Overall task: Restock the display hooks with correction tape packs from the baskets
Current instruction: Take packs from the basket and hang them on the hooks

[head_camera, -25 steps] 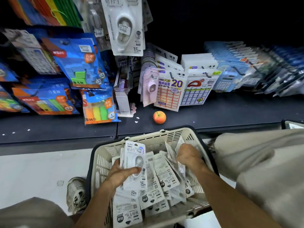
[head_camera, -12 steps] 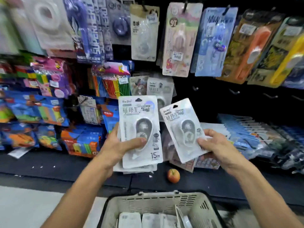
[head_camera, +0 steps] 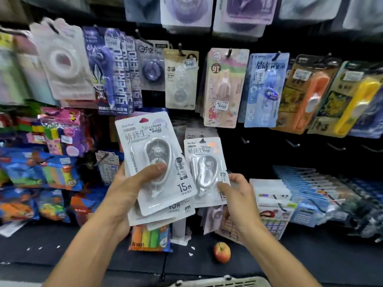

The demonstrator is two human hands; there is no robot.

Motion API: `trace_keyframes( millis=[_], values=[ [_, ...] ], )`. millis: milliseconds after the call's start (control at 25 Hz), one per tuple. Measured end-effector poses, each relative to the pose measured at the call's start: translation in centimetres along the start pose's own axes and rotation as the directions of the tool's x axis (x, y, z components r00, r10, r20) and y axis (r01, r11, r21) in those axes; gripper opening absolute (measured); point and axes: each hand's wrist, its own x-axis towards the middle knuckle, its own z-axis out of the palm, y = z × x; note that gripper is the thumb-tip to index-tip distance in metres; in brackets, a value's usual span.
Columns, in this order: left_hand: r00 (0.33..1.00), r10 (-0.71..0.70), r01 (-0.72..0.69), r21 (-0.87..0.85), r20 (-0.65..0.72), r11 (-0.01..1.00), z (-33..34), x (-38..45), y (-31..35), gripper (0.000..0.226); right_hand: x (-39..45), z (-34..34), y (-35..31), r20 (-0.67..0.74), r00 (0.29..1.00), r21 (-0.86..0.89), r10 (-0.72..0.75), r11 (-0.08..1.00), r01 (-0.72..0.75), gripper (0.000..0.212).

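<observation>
Gripping a fanned stack of correction tape packs (head_camera: 159,172), the left hand (head_camera: 124,189) is seen with its thumb pressed across the top pack's blister. A single correction tape pack (head_camera: 205,168) is pinched at its lower right corner by the right hand (head_camera: 236,195), just right of the stack and held upright before a hanging row of identical packs. Farther off, empty display hooks (head_camera: 292,143) are seen on the dark back panel to the right, beneath a row of carded correction tapes (head_camera: 223,88). An apple (head_camera: 221,252) is seen lying on the dark shelf (head_camera: 290,264) below the hands. Only the rim of the basket (head_camera: 219,282) is shown at the near edge.
</observation>
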Motion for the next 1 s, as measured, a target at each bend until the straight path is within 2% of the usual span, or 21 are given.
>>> trace_keyframes(
  millis=[160,200,320,360,400,440,480,520,560,600,640,720,840,920,1000],
  values=[
    [0.999,-0.014,0.013,0.032,0.048,0.999,0.6,0.2,-0.7,0.085,2.3,1.8,0.3,-0.051,0.998,-0.158,-0.035,0.987,0.026,0.008],
    [0.999,-0.013,0.011,0.053,0.046,0.999,0.8,0.2,-0.9,0.086,3.6,2.3,-0.1,-0.059,0.998,-0.205,0.008,0.979,-0.020,0.010],
    [0.999,0.005,-0.009,0.104,0.038,0.995,1.1,0.2,-1.7,0.087,6.2,2.6,-0.2,0.001,0.975,-0.386,0.222,0.900,-0.204,0.037],
    [0.999,0.009,-0.013,0.118,0.036,0.993,1.0,0.3,-1.8,0.087,6.2,2.2,-0.1,-0.015,0.977,-0.499,0.215,0.845,-0.193,0.043],
    [0.999,0.011,-0.016,0.127,0.037,0.992,1.0,0.4,-2.0,0.088,5.8,1.6,0.0,-0.048,0.993,-0.573,0.111,0.811,-0.119,0.043],
    [0.999,0.014,-0.019,0.133,0.037,0.991,1.0,0.5,-2.2,0.088,5.2,0.9,0.0,-0.040,0.998,-0.543,-0.038,0.840,0.011,0.037],
    [0.999,0.021,-0.025,0.141,0.035,0.990,1.2,0.7,-2.4,0.087,4.2,0.3,-0.3,0.034,0.988,-0.405,-0.151,0.902,0.152,0.029],
    [0.999,0.023,-0.027,0.149,0.033,0.988,1.5,0.9,-2.7,0.086,3.1,0.1,-0.9,0.175,0.966,-0.212,-0.191,0.951,0.226,0.026],
    [0.999,0.018,-0.023,0.158,0.033,0.987,2.0,1.1,-3.0,0.085,1.9,0.0,-1.6,0.347,0.917,-0.061,-0.196,0.971,0.231,0.028],
    [1.000,0.002,-0.006,0.158,0.029,0.987,2.5,1.1,-3.3,0.085,0.9,0.2,-2.1,0.471,0.863,-0.012,-0.184,0.977,0.214,0.035],
    [0.999,-0.027,0.024,0.133,0.028,0.991,3.0,1.1,-3.6,0.087,0.2,0.4,-2.6,0.516,0.837,-0.015,-0.180,0.976,0.219,0.042],
    [0.994,-0.098,0.096,0.032,0.053,0.995,3.6,1.2,-3.8,0.094,0.0,0.7,-3.3,0.434,0.880,0.079,-0.193,0.981,0.176,0.045],
    [0.984,-0.163,0.166,-0.036,0.073,0.985,3.6,1.0,-3.4,0.084,0.8,0.0,-3.9,0.366,0.927,0.344,-0.084,0.938,-0.050,0.041],
    [0.985,-0.170,0.170,-0.008,0.039,0.985,3.4,1.0,-3.1,0.074,1.1,-0.8,-3.5,0.327,0.945,0.352,-0.017,0.930,-0.106,0.031],
    [0.990,-0.123,0.129,0.089,-0.070,0.988,2.6,1.1,-2.5,0.079,1.2,-1.5,-2.4,0.255,0.965,0.247,0.061,0.961,-0.127,0.023]
  ],
)
